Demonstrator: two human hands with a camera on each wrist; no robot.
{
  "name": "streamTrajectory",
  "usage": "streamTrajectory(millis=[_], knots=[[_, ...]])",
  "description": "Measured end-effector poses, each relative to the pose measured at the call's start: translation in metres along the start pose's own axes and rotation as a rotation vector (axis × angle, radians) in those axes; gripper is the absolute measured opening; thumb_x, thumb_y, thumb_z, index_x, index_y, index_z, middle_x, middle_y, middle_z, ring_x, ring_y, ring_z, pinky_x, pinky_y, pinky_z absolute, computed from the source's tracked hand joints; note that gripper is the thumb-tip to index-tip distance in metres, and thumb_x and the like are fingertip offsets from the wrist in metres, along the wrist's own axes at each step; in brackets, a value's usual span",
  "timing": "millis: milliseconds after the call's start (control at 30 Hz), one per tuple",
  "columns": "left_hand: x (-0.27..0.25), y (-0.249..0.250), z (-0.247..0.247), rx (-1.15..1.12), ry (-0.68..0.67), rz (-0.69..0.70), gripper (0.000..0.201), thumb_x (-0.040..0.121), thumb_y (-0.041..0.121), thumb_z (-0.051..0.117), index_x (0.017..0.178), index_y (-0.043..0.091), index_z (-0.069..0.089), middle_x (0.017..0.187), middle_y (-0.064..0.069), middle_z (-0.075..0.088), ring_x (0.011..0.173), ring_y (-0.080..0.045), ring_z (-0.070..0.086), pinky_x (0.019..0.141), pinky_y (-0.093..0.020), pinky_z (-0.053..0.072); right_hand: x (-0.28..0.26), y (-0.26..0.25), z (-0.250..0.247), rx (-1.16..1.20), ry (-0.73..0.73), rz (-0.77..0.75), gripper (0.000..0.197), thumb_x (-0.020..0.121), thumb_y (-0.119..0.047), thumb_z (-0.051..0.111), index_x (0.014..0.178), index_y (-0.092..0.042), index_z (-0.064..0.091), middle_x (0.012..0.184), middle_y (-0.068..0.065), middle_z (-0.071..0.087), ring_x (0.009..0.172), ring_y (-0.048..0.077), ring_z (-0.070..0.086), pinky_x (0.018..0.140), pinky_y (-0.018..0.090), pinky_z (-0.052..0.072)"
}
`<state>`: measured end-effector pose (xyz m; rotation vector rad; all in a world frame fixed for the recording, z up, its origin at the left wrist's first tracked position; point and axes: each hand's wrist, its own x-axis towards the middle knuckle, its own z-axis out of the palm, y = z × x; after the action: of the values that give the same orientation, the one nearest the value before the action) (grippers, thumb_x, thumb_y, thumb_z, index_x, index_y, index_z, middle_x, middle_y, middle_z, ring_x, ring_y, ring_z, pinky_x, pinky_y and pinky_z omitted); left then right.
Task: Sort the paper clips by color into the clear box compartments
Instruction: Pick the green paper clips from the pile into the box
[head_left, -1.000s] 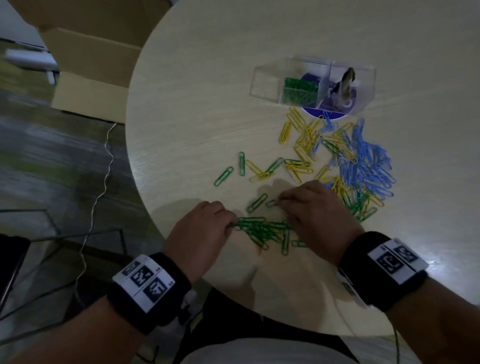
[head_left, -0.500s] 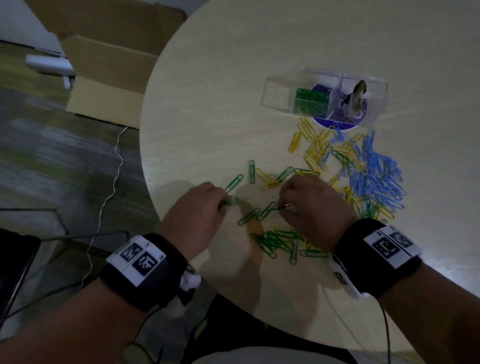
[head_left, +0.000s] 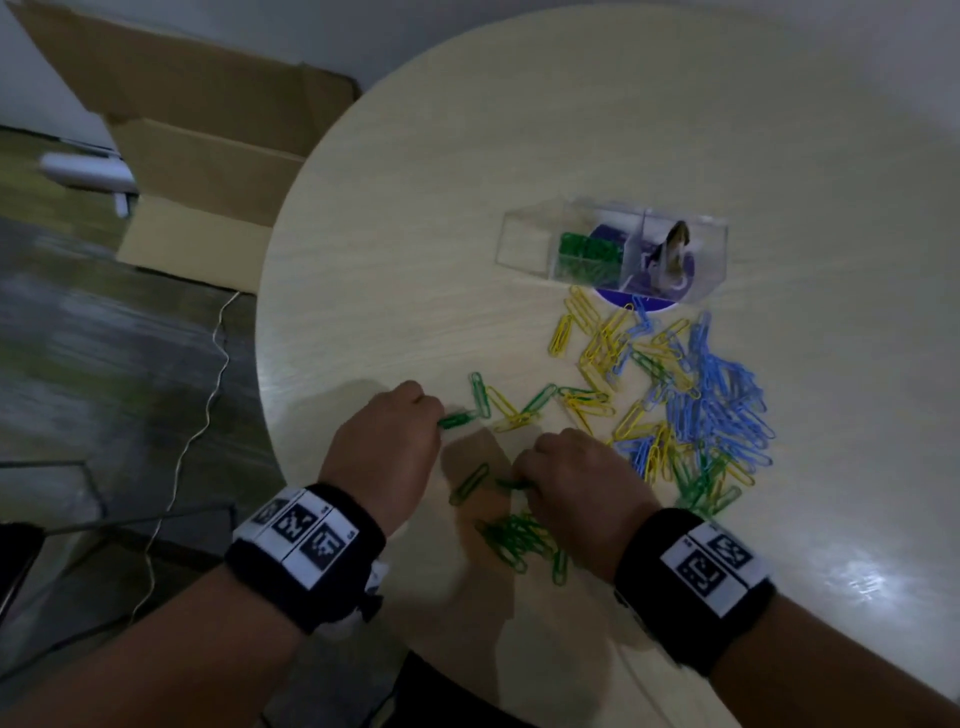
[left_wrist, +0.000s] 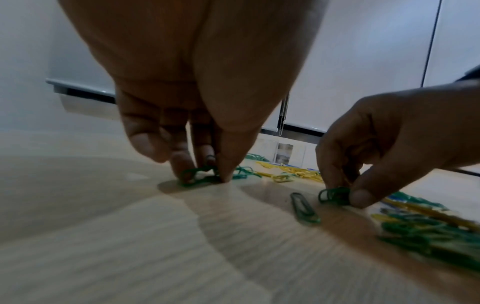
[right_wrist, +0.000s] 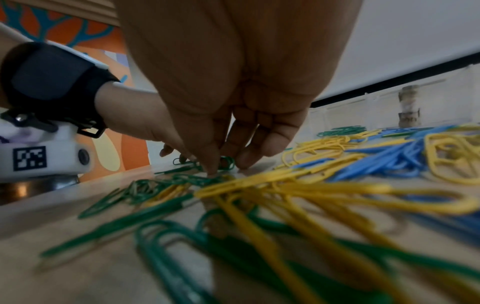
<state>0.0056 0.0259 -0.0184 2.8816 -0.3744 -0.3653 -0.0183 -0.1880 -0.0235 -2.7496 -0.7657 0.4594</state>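
1. L hand (head_left: 387, 457): knuckles up, wrist low over the table (head_left: 415, 208) edge, fingers curled down to the top. Thumb + fingertips (left_wrist: 182, 166) pinch a green clip (head_left: 457, 419) right at the surface; clip touching the wood.
2. R hand (head_left: 576, 480): same pose, knuckles up, fingers curled down and pointing toward the L hand. Thumb + forefinger pinch a 2nd green clip (left_wrist: 333, 195), seen best in the L wrist view; it sits on or just off the table, can't tell which.
3. Hands close, not touching; one loose green clip (head_left: 469, 484) lies flat btwn them.
4. Green pile (head_left: 519, 540) just under/near the R wrist, toward the person.
5. Mixed heap of yellow, blue + green clips (head_left: 675, 395) to the R of the hands, btwn them and the box.
6. Clear box (head_left: 524, 241): far side of the heap, upright, w/ dividers. Left compartment looks bare; next one holds a stack of green clips (head_left: 589, 254); right compartment has a small dark upright item (head_left: 672, 249), too blurry to ID.
7. Purple disc (head_left: 618, 297) shows under the box's near edge.
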Motion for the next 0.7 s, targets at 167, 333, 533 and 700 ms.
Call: streamTrajectory(millis=[167, 333, 533, 700], knots=[[0.003, 0.006, -0.002, 0.114, -0.095, 0.007, 0.018, 0.077, -0.002, 0.067, 0.089, 0.009, 0.058, 0.088, -0.01, 0.051, 0.07, -0.024, 0.053, 0.05, -0.033, 0.044, -0.009, 0.012, -0.016, 0.1, -0.001, -0.013, 0.013, 0.063, -0.016, 0.066, 0.076, -0.019, 0.064, 0.071, 0.004, 0.059, 0.066, 0.03, 0.059, 0.056, 0.035, 0.05], [0.005, 0.008, -0.01, 0.114, -0.112, 0.07, 0.022, 0.073, 0.002, 0.073, 0.08, 0.014, 0.056, 0.072, -0.004, 0.053, 0.059, -0.02, 0.052, 0.045, -0.032, 0.045, -0.01, 0.053, -0.065, 0.372, 0.252, 0.169, 0.014, 0.075, -0.016, 0.065, 0.086, -0.024, 0.068, 0.08, -0.003, 0.065, 0.074, 0.017, 0.063, 0.067, 0.031, 0.051], [0.078, 0.043, -0.066, -0.253, 0.149, 0.023, 0.008, 0.093, 0.027, 0.059, 0.094, 0.02, 0.06, 0.085, 0.0, 0.064, 0.076, -0.02, 0.061, 0.067, -0.036, 0.049, 0.024, 0.117, -0.122, 0.521, 0.45, 0.474, 0.014, 0.075, -0.016, 0.071, 0.086, -0.025, 0.07, 0.072, -0.009, 0.066, 0.071, 0.005, 0.06, 0.063, 0.01, 0.039], [0.157, 0.082, -0.081, -0.433, 0.23, -0.023, 0.015, 0.092, 0.026, 0.062, 0.1, 0.014, 0.066, 0.095, -0.006, 0.07, 0.078, -0.027, 0.067, 0.074, -0.041, 0.055, 0.069, 0.137, -0.136, 0.507, 0.442, 0.55, 0.014, 0.076, -0.016, 0.061, 0.088, -0.023, 0.067, 0.081, -0.003, 0.069, 0.078, 0.017, 0.062, 0.066, 0.024, 0.041]])
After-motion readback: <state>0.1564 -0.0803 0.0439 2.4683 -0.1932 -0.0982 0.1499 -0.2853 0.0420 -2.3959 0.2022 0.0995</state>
